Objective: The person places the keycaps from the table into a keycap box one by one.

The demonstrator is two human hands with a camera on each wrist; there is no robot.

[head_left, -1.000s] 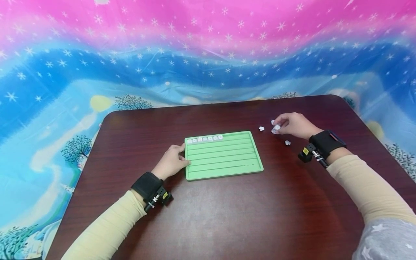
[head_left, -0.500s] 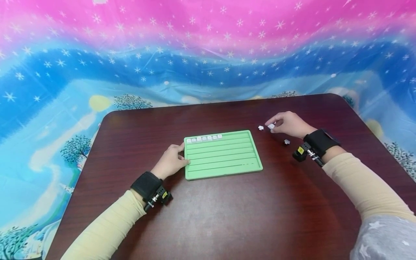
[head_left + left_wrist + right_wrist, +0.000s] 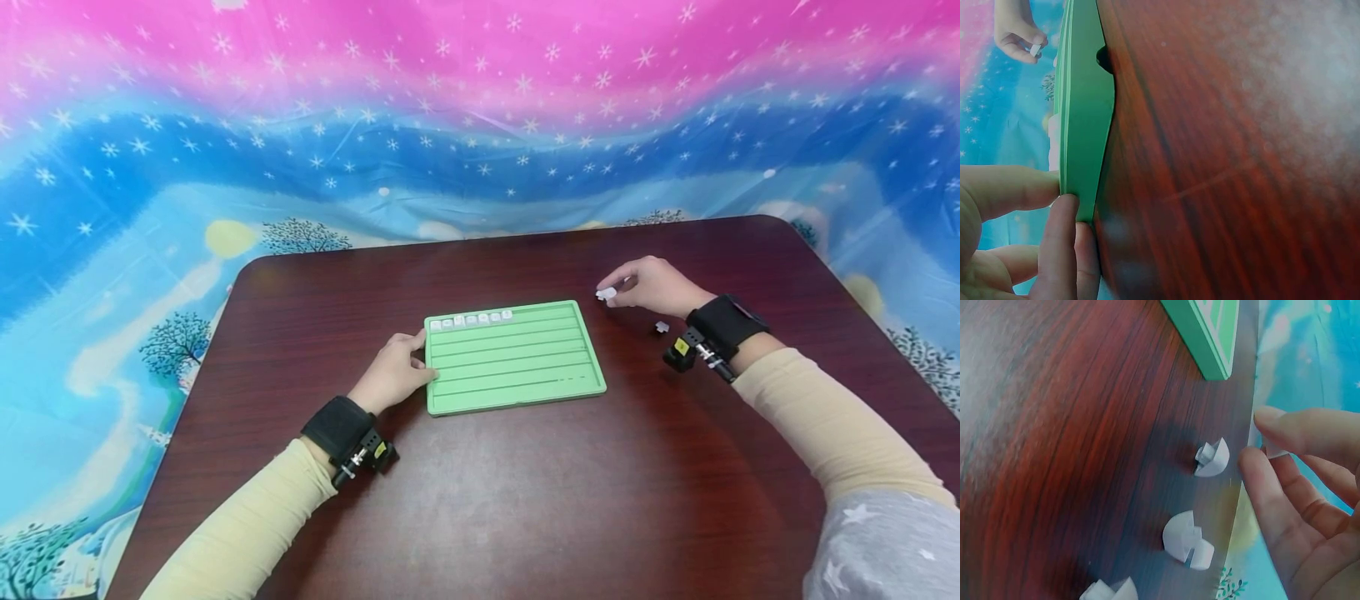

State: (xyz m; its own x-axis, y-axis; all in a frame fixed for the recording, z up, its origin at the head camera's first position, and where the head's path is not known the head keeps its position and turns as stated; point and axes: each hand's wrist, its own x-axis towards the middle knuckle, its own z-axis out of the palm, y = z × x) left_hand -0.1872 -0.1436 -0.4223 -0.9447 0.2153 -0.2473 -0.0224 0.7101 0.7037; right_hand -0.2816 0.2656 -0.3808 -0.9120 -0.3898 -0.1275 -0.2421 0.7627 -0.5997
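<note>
My left hand [image 3: 393,375] holds the left edge of a shallow green tray [image 3: 517,362]. In the left wrist view its fingers and thumb meet the tray's end [image 3: 1088,125]. A row of small white pieces [image 3: 471,320] sits along the tray's top left groove. Beyond the tray's right side, my right hand [image 3: 656,285] pinches a small white piece [image 3: 1277,452] between thumb and fingertips, slightly above the table. Most of that piece is covered by the fingers in the right wrist view. Close under it lies another white piece [image 3: 1213,459] on its side, its stem showing.
Two more loose white pieces lie nearby, a rounded piece [image 3: 1184,537] and a partly cut-off piece [image 3: 1110,590]. The head view shows a loose piece [image 3: 662,327] near the right wrist's camera. A printed cloth [image 3: 480,142] hangs behind the dark wooden table [image 3: 480,508].
My right hand has moved left, carrying the white piece from the right-hand group toward the loose piece closest to the tray. My left hand and the tray stay in place.
</note>
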